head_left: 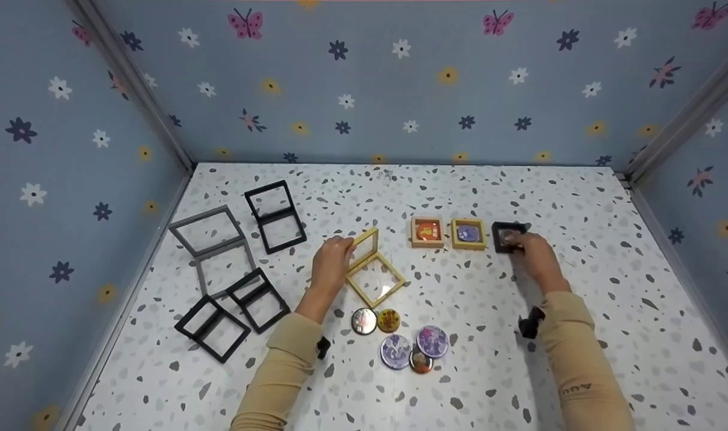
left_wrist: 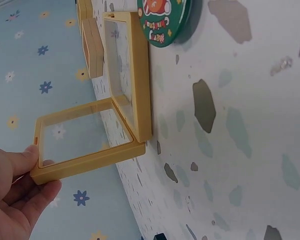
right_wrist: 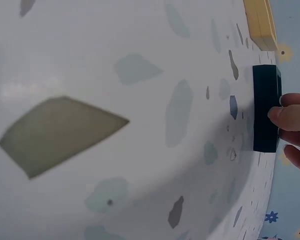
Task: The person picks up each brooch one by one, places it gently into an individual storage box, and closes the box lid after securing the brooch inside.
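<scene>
My left hand [head_left: 333, 261] pinches the raised half of a yellow hinged display frame [left_wrist: 90, 162] with clear film panes. Its other half lies flat on the table. At the right, my right hand [head_left: 539, 258] grips a closed black display frame [right_wrist: 265, 110], thumb on its near side and fingers over the top. A round badge [head_left: 507, 236] shows inside it, partly hidden by the fingers. Left of it stand a closed yellow frame [head_left: 468, 245] with a purple badge and a light wooden-coloured frame [head_left: 427, 244] with an orange badge.
Several loose round badges, among them a purple one [head_left: 433, 342] and a white one [head_left: 364, 321], lie in front of the open yellow frame. Open black frames [head_left: 268, 248] and a larger grey frame [head_left: 248, 254] lie at the left. Flowered panels [head_left: 376, 78] wall the table.
</scene>
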A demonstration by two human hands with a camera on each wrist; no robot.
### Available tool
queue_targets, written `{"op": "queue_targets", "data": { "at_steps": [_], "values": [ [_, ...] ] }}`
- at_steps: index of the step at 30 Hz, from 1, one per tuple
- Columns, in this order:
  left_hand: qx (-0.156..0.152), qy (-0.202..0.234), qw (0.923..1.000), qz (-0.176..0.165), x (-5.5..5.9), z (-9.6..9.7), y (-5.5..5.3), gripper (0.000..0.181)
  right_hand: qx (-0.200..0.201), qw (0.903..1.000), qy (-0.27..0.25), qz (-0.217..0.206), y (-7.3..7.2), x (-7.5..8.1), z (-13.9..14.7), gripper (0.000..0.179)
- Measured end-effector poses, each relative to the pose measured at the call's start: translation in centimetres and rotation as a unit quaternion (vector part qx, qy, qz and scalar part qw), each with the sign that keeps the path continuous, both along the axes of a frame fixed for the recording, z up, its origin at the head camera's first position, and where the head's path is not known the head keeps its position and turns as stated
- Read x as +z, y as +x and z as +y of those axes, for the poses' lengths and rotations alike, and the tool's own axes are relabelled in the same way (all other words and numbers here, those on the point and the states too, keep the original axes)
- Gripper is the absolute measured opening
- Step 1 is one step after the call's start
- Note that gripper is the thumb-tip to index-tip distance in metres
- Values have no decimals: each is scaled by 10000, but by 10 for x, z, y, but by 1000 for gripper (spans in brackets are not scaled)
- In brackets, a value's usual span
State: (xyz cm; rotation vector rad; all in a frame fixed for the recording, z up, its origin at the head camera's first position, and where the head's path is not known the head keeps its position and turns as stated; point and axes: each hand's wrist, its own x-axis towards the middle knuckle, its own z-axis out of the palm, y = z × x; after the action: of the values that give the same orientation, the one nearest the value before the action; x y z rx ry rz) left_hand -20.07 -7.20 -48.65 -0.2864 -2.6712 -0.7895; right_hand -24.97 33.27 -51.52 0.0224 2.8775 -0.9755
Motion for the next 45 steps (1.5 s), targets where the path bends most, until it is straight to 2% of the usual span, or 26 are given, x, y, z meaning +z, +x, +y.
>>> {"op": "queue_targets", "data": {
  "at_steps": [2,3,5,10,15,18,29,37,45],
  "values": [
    [9,13,10000,-22,0,0,0,13,426,9944,642,729,5,-1,-3,25],
    [23,14,10000,-41,0,0,0,14,590,9878,919,1114,7,-2,-5,27],
    [28,6,10000,-68,0,0,-1,14,609,9843,906,1386,12,-2,-11,27],
    [14,7,10000,-80,-1,0,-2,15,629,9806,573,1763,24,1,-26,26],
    [-27,49,10000,38,-3,0,-2,13,896,9675,352,2337,35,4,-40,25],
    [-6,26,10000,13,-3,0,-3,14,1086,9610,270,2529,41,5,-49,23],
    [-6,17,10000,20,-3,0,-2,14,2175,9451,-38,2440,65,11,-79,26],
    [1,53,10000,-67,-3,0,-2,14,2748,9375,-392,2099,79,16,-91,33],
    [-16,102,9999,-45,-3,-1,-2,15,3022,9421,-402,1395,95,8,-99,45]
  ]
}}
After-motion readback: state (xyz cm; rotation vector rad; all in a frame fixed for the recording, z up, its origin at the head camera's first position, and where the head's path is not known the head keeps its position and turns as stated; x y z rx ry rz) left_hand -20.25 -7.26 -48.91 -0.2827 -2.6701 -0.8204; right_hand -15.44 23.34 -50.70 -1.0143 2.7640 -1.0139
